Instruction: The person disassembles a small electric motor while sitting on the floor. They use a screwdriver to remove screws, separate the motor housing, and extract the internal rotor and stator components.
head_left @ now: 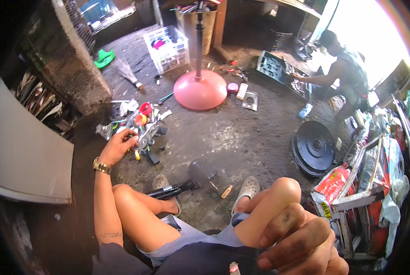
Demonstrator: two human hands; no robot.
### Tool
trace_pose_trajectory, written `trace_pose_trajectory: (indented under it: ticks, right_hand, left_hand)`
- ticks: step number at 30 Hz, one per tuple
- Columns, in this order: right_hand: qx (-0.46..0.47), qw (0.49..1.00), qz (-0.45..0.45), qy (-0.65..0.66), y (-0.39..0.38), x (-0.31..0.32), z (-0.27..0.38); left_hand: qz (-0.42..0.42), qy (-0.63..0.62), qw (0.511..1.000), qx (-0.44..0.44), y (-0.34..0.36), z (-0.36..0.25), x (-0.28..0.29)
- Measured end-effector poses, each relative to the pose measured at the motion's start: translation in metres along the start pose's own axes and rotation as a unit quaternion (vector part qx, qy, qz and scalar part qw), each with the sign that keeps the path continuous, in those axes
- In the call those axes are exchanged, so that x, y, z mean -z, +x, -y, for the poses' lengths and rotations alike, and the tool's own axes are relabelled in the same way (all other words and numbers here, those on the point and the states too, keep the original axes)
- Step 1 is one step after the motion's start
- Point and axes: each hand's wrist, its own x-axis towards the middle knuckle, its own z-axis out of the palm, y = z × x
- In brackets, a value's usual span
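My left hand (122,142), with a gold watch on the wrist, is at a pile of small parts (143,121), its fingers bent against a silvery piece; what they grip is unclear. My right hand (301,238) is raised close to the camera at lower right, fingers curled, their contents hidden. Left of it, at the bottom edge, a small stick with a red tip (234,268) shows. Between my clogs (246,192) lie a black bar-like part (167,190), a dark translucent piece (198,172) and a wooden-handled tool (227,191).
A pink round stand base (199,91) with a pole is ahead. A co-worker (347,68) crouches by a dark toolbox (271,68). Black discs (312,146) and cluttered scrap (370,192) are right. A grey panel (30,151) stands left, a white crate (166,50) behind.
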Motion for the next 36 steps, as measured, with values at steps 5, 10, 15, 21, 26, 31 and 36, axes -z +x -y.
trace_pose_trajectory:
  ticks: [5,10,15,21,26,31,36]
  right_hand:
    - [-0.084,0.996,0.017,-0.04,0.019,-0.003,0.033]
    - [-0.081,0.989,0.032,-0.119,0.033,-0.008,0.048]
    - [-0.232,0.917,0.08,-0.315,0.022,0.079,0.046]
    - [-0.569,0.735,-0.125,-0.347,-0.169,0.307,-0.055]
    - [-0.713,0.473,-0.097,-0.508,-0.46,0.397,-0.057]
    - [-0.801,0.313,-0.205,-0.467,-0.595,0.368,0.001]
    - [-0.821,0.308,-0.199,-0.438,-0.593,0.336,0.01]
  left_hand:
    - [-0.002,-0.006,1.0,-0.016,0.002,-0.005,-0.003]
    - [-0.003,-0.013,1.0,-0.024,0.0,-0.005,-0.001]
    - [-0.018,-0.012,0.999,-0.035,0.002,-0.001,0.0]
    - [0.011,-0.038,0.999,0.007,0.0,0.008,0.005]
    - [-0.005,0.031,0.997,0.076,-0.005,0.02,0.013]
    - [-0.007,0.06,0.988,0.142,0.003,0.042,0.021]
    - [0.016,0.07,0.98,0.186,0.03,0.059,0.027]
